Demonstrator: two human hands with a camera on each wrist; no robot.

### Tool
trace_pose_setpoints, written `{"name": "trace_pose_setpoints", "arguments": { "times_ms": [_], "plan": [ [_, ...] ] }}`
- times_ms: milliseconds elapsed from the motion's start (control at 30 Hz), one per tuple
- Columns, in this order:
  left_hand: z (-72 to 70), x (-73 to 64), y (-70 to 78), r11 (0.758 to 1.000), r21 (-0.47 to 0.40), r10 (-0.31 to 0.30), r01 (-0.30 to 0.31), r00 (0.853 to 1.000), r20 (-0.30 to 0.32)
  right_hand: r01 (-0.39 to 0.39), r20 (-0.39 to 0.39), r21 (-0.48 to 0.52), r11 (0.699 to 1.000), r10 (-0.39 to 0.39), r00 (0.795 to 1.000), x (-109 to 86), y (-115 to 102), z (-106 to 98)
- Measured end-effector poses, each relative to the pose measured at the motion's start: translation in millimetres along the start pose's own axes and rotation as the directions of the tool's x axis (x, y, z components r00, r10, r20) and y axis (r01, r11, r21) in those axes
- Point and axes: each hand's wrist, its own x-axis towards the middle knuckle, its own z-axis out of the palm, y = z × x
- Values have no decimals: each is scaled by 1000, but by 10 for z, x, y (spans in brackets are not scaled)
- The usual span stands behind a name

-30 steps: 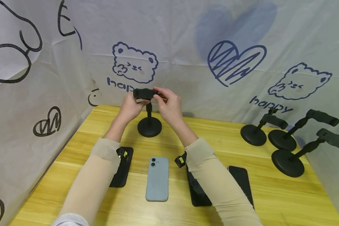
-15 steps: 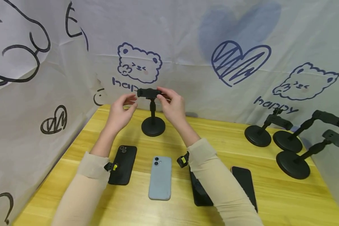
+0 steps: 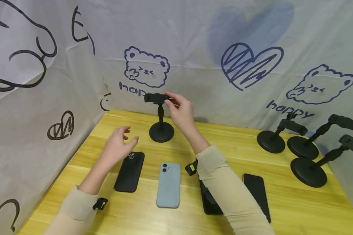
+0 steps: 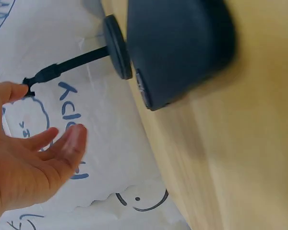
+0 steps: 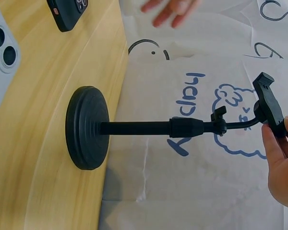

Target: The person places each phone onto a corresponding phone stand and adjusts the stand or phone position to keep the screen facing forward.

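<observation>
A black phone stand (image 3: pixel 161 130) with a round base stands upright near the back edge of the wooden table. My right hand (image 3: pixel 182 112) pinches the right end of its clamp (image 3: pixel 155 98) between thumb and fingers; the right wrist view shows this grip on the clamp (image 5: pixel 270 105) too. With fingers loosely spread and holding nothing, my left hand (image 3: pixel 116 145) is over the upper end of a black phone (image 3: pixel 130 173). That phone lies back up, its cameras partly covered by the hand. A pale blue phone (image 3: pixel 168 186) lies back up to its right.
Three more black phone stands (image 3: pixel 271 141) are grouped at the right rear. Two dark phones lie front right: one (image 3: pixel 210 199) partly under my right sleeve, the other (image 3: pixel 257 189) beyond it. White sheets with drawings (image 3: pixel 200 78) hang behind and at the left.
My left hand has let go of the stand's clamp and moved down and left, toward the black phone. My right hand stays on the clamp. The head view has shifted slightly.
</observation>
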Motion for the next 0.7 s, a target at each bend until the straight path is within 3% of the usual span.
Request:
{"name": "trace_pose_setpoints", "arguments": {
  "times_ms": [167, 367, 500, 700],
  "plan": [
    [45, -177, -47, 982, 186, -57, 33, 990, 128, -19, 7, -1, 1000, 19, 1000, 6, -3, -17],
    [74, -293, -93, 947, 321, -104, 31, 972, 213, -24, 17, -9, 1000, 24, 1000, 19, -18, -25],
    [91, -330, -109, 924, 383, -118, 8, 957, 265, -26, 15, -8, 1000, 26, 1000, 20, -15, -33],
    [165, -359, -109, 905, 424, -169, 20, 934, 316, -14, 23, -12, 1000, 14, 1000, 13, 0, -42]
  ]
}}
